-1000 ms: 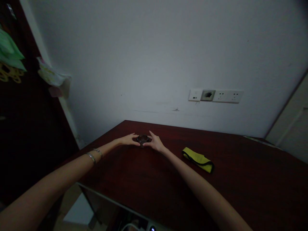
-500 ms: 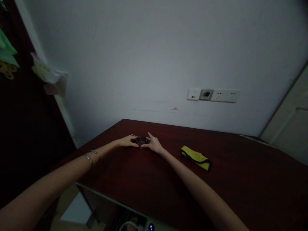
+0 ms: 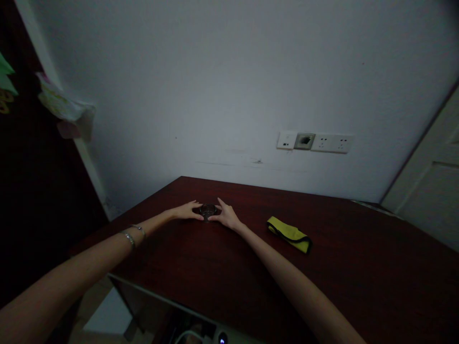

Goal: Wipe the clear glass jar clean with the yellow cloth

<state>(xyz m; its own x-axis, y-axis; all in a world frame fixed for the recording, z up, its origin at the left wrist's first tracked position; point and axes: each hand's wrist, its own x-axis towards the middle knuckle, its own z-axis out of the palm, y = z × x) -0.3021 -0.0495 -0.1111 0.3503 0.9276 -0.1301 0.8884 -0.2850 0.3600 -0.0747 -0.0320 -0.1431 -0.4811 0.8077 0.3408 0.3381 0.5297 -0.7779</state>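
Observation:
A small round glass dish (image 3: 208, 210), see-through and dark against the wood, sits on the dark red tabletop (image 3: 201, 258) toward its far left part. My left hand (image 3: 188, 210) grips its left side, thumb in front and fingers behind. From the right, my right hand (image 3: 226, 215) holds the opposite side, its thumb at the front and its index finger raised past the rim. Inside the dish I can make out no contents. A folded yellow cloth with black edging (image 3: 289, 234) lies to the right of my right hand, apart from it.
Behind the table rises a pale wall with a row of sockets (image 3: 329, 143). An open drawer (image 3: 193, 329) with a white cable shows below the front edge. On the left hangs a plastic bag (image 3: 64, 105); a white door (image 3: 437, 177) stands at right.
The view has turned slightly to the right, so everything sits a little further left. Both hands keep their places around the dish, and the cloth lies as before.

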